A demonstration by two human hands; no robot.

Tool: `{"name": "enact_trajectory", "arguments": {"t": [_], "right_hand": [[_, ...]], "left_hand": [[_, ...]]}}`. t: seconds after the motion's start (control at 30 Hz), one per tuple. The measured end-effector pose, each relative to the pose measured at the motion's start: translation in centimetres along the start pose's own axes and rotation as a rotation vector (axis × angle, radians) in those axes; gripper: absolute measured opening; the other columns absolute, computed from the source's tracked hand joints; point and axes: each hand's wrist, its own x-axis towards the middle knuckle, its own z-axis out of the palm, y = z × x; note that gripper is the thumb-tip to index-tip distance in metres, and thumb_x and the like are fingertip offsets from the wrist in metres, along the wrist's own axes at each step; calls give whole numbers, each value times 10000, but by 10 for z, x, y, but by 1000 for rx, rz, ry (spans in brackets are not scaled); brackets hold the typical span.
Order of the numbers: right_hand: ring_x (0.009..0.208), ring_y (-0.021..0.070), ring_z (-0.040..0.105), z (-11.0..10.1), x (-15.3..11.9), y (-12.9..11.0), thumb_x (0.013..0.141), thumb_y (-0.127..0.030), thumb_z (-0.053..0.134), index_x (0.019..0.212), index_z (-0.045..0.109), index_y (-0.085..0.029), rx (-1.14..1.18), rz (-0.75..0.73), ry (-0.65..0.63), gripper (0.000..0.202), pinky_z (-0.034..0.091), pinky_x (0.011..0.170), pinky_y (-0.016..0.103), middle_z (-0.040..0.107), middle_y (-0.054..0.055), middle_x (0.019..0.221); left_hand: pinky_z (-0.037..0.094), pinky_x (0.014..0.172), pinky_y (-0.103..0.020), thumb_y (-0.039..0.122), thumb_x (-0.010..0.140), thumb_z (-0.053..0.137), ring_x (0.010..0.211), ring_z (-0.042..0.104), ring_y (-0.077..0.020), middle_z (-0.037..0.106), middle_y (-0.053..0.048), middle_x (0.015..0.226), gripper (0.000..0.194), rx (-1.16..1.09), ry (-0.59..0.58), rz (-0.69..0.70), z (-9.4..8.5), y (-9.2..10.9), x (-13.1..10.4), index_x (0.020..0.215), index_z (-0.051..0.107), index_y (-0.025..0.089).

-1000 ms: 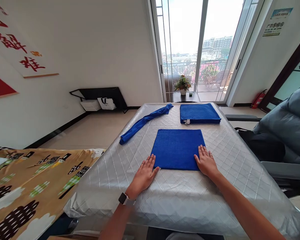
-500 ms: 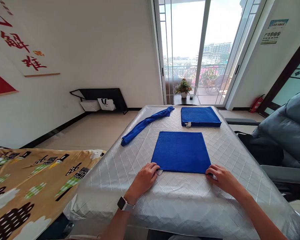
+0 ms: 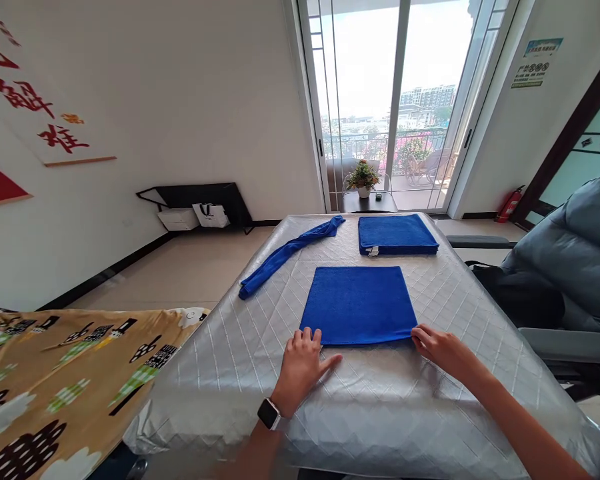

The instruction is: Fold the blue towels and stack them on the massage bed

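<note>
A blue cloth (image 3: 359, 303) lies flat on the silver quilted table cover (image 3: 220, 360). My left hand (image 3: 303, 367), with a watch on its wrist, rests its fingertips on the cloth's near left corner, thumb spread to the right. At the near right corner, my right hand (image 3: 440, 350) pinches the cloth's edge, which is slightly pulled up and creased there. A stack of folded blue cloths (image 3: 399, 233) with a white tag sits behind, to the right. Farther left is a long, twisted blue cloth (image 3: 290, 252).
A patterned tan cloth (image 3: 95, 360) covers a surface at the left. To the right stands a grey padded chair (image 3: 575, 247) with armrests. A potted plant (image 3: 363, 177) is on a small table by the glass door. Black rack (image 3: 200, 200) by the wall.
My left hand has opened from its hold on the corner and spread its thumb, now lying flatter. The cloth's near right corner has become creased under my right hand. The view has shifted slightly.
</note>
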Motion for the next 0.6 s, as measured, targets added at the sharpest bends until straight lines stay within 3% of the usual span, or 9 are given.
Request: {"name": "enact_trajectory", "arguments": {"t": [0.1,0.2,0.3,0.47,0.6], "right_hand": [[594,123,655,-11,11,8,1074,-200,349,1019,663,-197,9,21,16,318,396,494,244,690,30,863],[605,122,665,-27,23,17,1077,-218,366,1030,656,-205,40,-9,38,294,425,518,228,690,24,834],[674,137,692,-43,32,24,1069,-211,385,1050,654,-198,63,-64,74,270,494,565,234,713,43,907],[820,163,740,-56,34,29,1072,-280,438,1219,635,-218,171,-114,151,254,595,655,259,723,63,1107],[871,163,748,-59,29,32,1081,-278,425,1243,644,-250,251,-97,192,273,622,719,267,725,47,1142]], "left_hand": [[511,835,-437,629,946,571,1004,624,-338,663,-154,1062,524,95,15,-30,4,10,4,1188,672,174],[510,824,-417,319,984,574,987,641,-313,677,-123,1028,243,134,37,1,3,9,6,1162,679,192],[517,810,-398,123,930,566,947,667,-284,696,-84,1001,262,142,92,34,2,-4,4,1155,678,197],[546,820,-392,118,964,545,938,707,-262,739,-80,1039,262,82,257,60,7,-32,-3,1184,670,185],[577,780,-376,199,1030,475,883,733,-248,755,-81,1024,219,0,367,87,12,-47,-3,1126,672,198]]}}
